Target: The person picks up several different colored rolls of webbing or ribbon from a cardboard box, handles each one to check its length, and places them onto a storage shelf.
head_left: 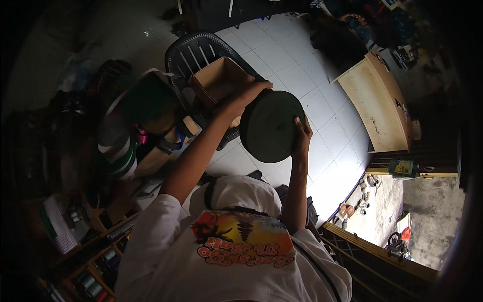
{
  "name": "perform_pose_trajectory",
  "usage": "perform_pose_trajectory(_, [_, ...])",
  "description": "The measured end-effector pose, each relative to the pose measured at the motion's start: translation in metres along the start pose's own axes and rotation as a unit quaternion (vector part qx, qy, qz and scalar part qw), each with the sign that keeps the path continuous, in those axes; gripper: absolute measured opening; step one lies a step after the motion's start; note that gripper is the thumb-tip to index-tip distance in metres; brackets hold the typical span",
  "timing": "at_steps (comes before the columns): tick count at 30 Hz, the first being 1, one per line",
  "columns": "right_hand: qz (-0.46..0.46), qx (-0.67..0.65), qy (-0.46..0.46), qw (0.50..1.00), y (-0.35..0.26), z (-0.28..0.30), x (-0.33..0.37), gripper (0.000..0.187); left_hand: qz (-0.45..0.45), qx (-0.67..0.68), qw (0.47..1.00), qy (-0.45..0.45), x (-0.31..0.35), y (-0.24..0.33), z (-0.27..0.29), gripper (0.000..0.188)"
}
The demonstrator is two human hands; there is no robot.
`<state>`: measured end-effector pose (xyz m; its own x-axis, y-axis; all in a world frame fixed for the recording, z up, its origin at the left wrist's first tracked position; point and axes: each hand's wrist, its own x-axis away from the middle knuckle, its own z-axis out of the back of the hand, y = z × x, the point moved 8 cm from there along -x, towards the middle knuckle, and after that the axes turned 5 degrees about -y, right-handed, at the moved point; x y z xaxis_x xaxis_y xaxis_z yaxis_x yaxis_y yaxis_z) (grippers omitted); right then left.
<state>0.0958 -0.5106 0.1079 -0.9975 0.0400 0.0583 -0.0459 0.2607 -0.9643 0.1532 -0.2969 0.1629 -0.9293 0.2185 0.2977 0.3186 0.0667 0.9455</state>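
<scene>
Dark-green, round, fabric-like disc point(271, 130): between both hands, likely for balance
Left hand point(253, 92): at rim (closure unclear)
Right hand point(302, 135): gripping edge, thumb on face

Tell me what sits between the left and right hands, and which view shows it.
A round, dark green disc: the left hand is at its upper edge, the right hand grips its right side. Head view shows it.
</scene>
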Motion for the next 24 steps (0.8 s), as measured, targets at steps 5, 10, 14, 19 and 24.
perform_pose_trajectory(5, [0.011, 0.017, 0.025, 0.999, -0.026, 0.113, 0.020, 0.053, 0.016, -0.146, 0.974, -0.173, -0.069, 0.003, -0.161, 0.031])
perform_pose_trajectory(10, [0.027, 0.009, 0.093, 0.995, -0.044, 0.199, 0.020, 0.054, -0.052, -0.504, 0.783, -0.361, -0.100, -0.019, -0.306, 0.081])
perform_pose_trajectory(14, [0.018, 0.023, 0.121, 0.992, -0.061, 0.239, 0.016, 0.053, -0.060, -0.560, 0.712, -0.419, -0.117, -0.034, -0.361, 0.082])
perform_pose_trajectory(19, [0.015, 0.071, 0.130, 0.989, -0.070, 0.271, -0.004, 0.054, -0.045, -0.535, 0.735, -0.414, -0.149, -0.032, -0.386, 0.080])
perform_pose_trajectory(24, [-0.015, 0.086, 0.129, 0.988, -0.077, 0.293, -0.051, 0.056, -0.029, -0.496, 0.730, -0.470, -0.203, -0.024, -0.395, 0.069])
